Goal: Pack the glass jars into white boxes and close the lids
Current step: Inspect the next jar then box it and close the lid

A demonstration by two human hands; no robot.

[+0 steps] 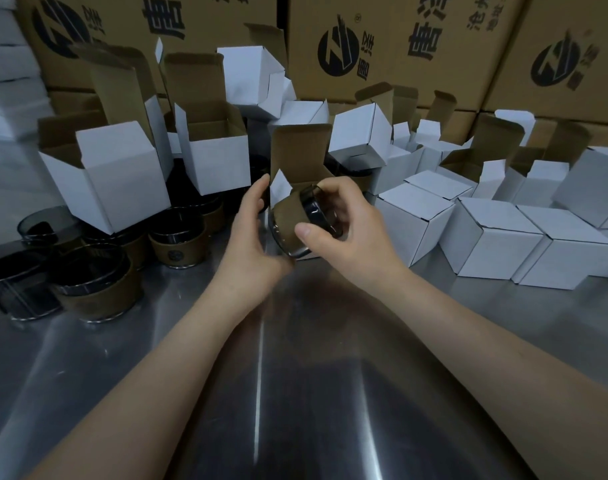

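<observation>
Big printed cartons (382,46) wall off the back of the steel bench (295,375). Closed white boxes (496,237) sit at right, spare jars (98,285) at left. At centre, the right hand (344,230) grips a tilted glass jar (295,223) at the mouth of an open box (300,157) steadied by the left hand (250,237).

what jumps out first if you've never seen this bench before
Dead centre, the right hand tips a dark glass jar with a brown band toward an open white box that the left hand steadies. Closed white boxes are lined up on the right of the steel table, and unpacked jars crowd the left under more open boxes.
</observation>
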